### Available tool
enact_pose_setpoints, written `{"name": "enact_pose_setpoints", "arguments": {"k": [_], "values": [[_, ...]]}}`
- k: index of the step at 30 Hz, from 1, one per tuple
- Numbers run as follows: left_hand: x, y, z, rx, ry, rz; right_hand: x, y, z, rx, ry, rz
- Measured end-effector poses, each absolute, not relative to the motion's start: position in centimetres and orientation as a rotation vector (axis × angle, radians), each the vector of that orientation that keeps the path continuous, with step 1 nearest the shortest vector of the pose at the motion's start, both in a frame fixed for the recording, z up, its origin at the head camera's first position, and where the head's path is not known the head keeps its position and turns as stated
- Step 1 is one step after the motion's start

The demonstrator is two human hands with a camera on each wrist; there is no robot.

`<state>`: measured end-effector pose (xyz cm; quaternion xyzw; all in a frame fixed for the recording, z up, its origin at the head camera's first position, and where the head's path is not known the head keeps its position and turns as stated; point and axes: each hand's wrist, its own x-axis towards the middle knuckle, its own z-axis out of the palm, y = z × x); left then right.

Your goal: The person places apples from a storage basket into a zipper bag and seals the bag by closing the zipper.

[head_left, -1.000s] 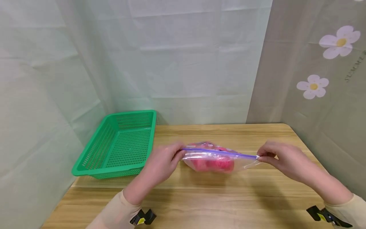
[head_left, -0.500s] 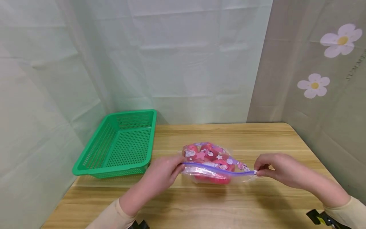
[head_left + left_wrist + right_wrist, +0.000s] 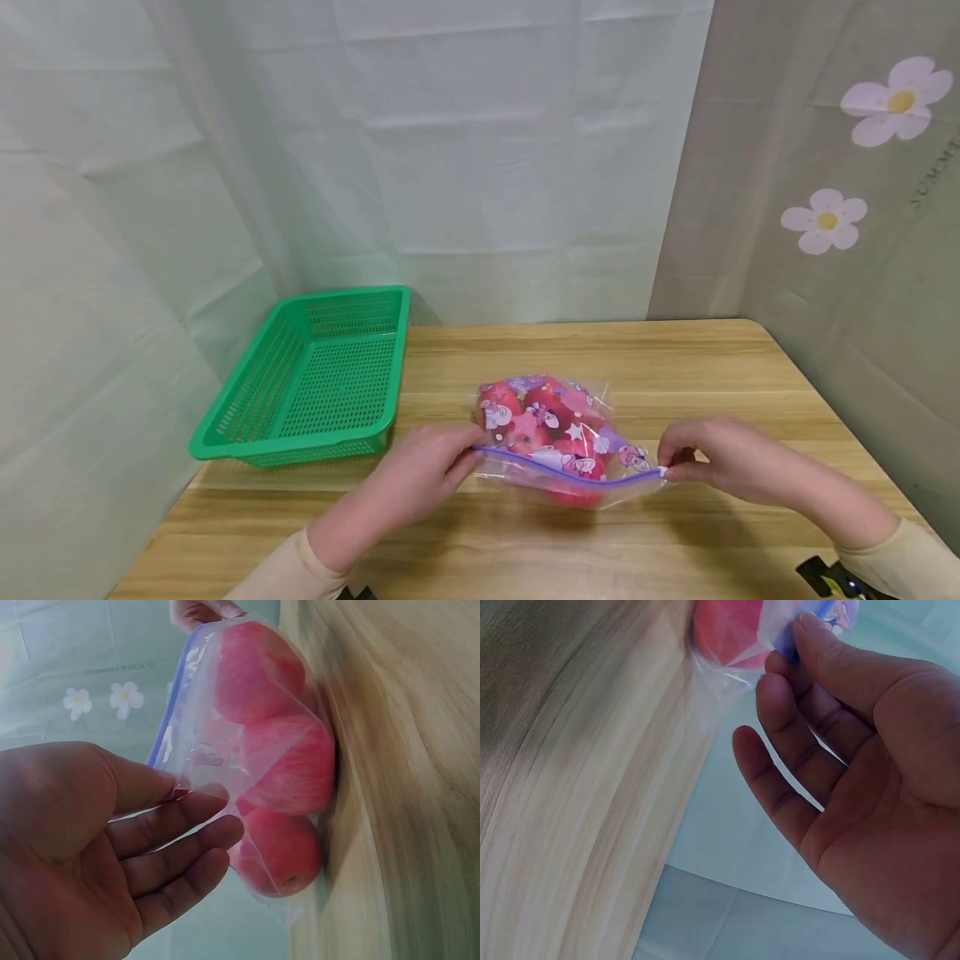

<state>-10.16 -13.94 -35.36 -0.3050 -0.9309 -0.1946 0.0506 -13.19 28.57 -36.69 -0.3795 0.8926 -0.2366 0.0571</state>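
Observation:
A clear zip bag (image 3: 573,400) with pink and purple cartoon prints lies on the table, several red apples (image 3: 289,765) inside it. Its purple zip strip (image 3: 555,473) runs along the edge facing me and sags in the middle. At the left end of that strip, my left hand (image 3: 431,467) pinches the bag between thumb and forefinger, the other fingers loosely bent, as the left wrist view shows. My right hand (image 3: 716,458) pinches the right end, where a small white slider (image 3: 663,472) shows at the fingertips.
A green perforated basket (image 3: 393,392) stands at the back left of the wooden table (image 3: 637,358). Pale cloth hangs behind and to the left, and a grey-brown flowered cloth (image 3: 810,292) hangs on the right.
Both hands have brought the zip strip down and towards me. The bag's printed face has come into view, with the apples showing through it. The basket has not moved.

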Motion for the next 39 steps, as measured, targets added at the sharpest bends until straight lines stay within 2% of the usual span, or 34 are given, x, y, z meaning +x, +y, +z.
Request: {"name": "enact_pose_setpoints", "arguments": {"k": [10,17,25,32,39], "values": [[-9.2,-15.0,-34.5,-1.012,-2.925,-0.689,-12.8,28.6,-36.2,-1.127,2.571,-0.738],[-8.8,-14.8,-34.0,-0.974,-2.956,-0.895,-12.4,27.2,-36.2,-1.178,2.864,-0.649],[-9.2,-12.8,-35.9,-0.873,-2.909,-0.645,-10.9,23.6,-38.2,-1.273,3.050,-0.519],[-9.1,-11.4,-37.6,-0.853,-3.054,-0.483,-10.0,21.4,-39.4,-1.087,3.038,-0.502],[-8.9,-10.9,-38.6,-0.871,-3.102,-0.381,-9.8,21.0,-40.1,-1.029,3.010,-0.541]]}}
